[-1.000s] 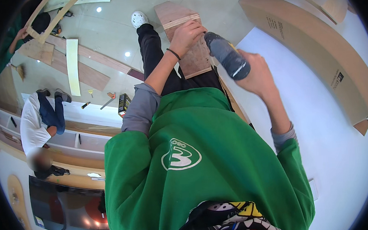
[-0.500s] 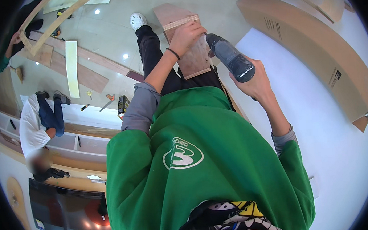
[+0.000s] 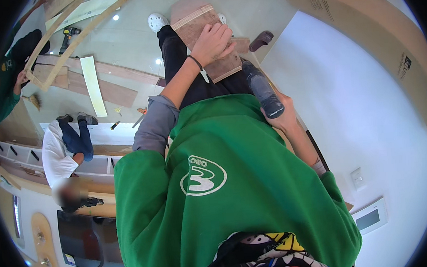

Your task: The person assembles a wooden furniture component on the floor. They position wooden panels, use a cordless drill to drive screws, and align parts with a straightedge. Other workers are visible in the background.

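Observation:
A reddish plywood piece, with a layered pale edge across it, rests over my lap, in front of my green sweatshirt. My left hand lies on its upper face, fingers bent together around its right side; whether a small part sits under the fingertips is hidden. In my right hand is a dark power drill, gripped from below and mostly covering the fingers. Its front end points up toward the lower right corner of the plywood; the bit cannot be made out.
At the far left a person's hand holds a curved wooden frame. A seated person in a white shirt is by the long shelf unit. Boards and another drill lie on the floor. A big cardboard piece stands right.
My right hand has drawn the drill down, away from my left fingers. My left hand has slid off the piece's right edge region slightly leftward. The whole view has turned.

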Demonstrator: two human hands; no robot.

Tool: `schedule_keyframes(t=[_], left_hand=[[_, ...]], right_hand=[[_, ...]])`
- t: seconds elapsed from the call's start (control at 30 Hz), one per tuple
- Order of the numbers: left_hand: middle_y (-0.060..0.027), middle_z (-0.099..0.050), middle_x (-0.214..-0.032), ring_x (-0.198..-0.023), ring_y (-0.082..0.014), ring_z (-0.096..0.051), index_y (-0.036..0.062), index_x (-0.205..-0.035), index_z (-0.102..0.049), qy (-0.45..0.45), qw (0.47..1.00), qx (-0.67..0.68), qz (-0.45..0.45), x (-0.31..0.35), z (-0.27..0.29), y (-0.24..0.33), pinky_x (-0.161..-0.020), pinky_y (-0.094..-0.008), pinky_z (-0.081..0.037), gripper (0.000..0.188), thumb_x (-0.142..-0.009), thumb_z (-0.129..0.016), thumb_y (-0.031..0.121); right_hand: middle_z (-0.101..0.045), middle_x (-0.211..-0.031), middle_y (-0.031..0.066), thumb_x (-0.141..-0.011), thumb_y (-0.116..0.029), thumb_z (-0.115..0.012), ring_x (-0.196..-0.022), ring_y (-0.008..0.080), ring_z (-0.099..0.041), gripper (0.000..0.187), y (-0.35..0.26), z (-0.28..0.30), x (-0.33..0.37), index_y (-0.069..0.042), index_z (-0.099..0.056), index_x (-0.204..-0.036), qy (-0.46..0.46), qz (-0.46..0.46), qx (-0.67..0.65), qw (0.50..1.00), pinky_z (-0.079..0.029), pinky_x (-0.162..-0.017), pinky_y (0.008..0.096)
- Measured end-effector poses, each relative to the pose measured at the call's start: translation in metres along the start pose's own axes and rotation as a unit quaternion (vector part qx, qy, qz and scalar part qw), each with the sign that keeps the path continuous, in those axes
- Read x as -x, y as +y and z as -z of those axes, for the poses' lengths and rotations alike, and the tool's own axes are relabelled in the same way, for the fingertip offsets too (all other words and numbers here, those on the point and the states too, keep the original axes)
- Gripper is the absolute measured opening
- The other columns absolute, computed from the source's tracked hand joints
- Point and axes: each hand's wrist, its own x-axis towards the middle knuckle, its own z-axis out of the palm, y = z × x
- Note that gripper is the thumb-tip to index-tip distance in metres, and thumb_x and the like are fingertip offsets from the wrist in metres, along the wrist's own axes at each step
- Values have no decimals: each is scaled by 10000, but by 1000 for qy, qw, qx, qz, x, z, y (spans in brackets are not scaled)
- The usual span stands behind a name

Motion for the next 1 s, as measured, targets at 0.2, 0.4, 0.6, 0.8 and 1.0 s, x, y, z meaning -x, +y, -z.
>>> schedule_keyframes(t=[0.2, 0.4, 0.6, 0.8, 1.0], left_hand=[[-90, -556, -1026, -974, -260, -520, 43, -991, -547, 12, 999, -29, 21, -1, -8, 0, -842, -376, -382, 476, -824, -659, 474], [-75, -561, -1051, -1011, -243, -511, 65, -995, -556, -25, 998, -41, 40, -2, -7, 3, -859, -373, -370, 461, -784, -701, 448], [-77, -562, -1045, -997, -242, -511, 62, -993, -560, -14, 998, -36, 44, -3, -7, 8, -842, -373, -370, 467, -783, -699, 455], [-65, -561, -1032, -988, -235, -513, 72, -990, -562, -5, 998, -43, 47, 3, -10, 1, -842, -371, -371, 481, -756, -713, 464], [-46, -554, -1019, -981, -222, -508, 100, -980, -555, 13, 998, -41, 42, 1, -17, 2, -845, -371, -367, 458, -737, -724, 450]], right_hand=[[-658, -820, 228, -678, -141, -715, -752, 402, -655, 393, 6, -20, -2, 24, -625, -1023, 9, -24, -7, 1000, -527, -701, 448], [-660, -811, 213, -631, -129, -764, -755, 405, -648, 422, 15, -25, -6, 2, -626, -1009, 17, -14, -26, 999, -526, -702, 443], [-662, -777, 228, -688, -228, -730, -731, 406, -657, 443, 8, -17, -13, -7, -628, -1058, -16, -13, 23, 1000, -529, -673, 468], [-667, -782, 202, -658, -244, -752, -735, 390, -657, 478, -26, 20, -47, -32, -620, -1065, -132, 34, 182, 974, -534, -670, 466], [-662, -758, 193, -679, -290, -756, -731, 378, -670, 449, -33, 42, -73, 7, -584, -968, -188, 107, 270, 938, -554, -666, 446]])
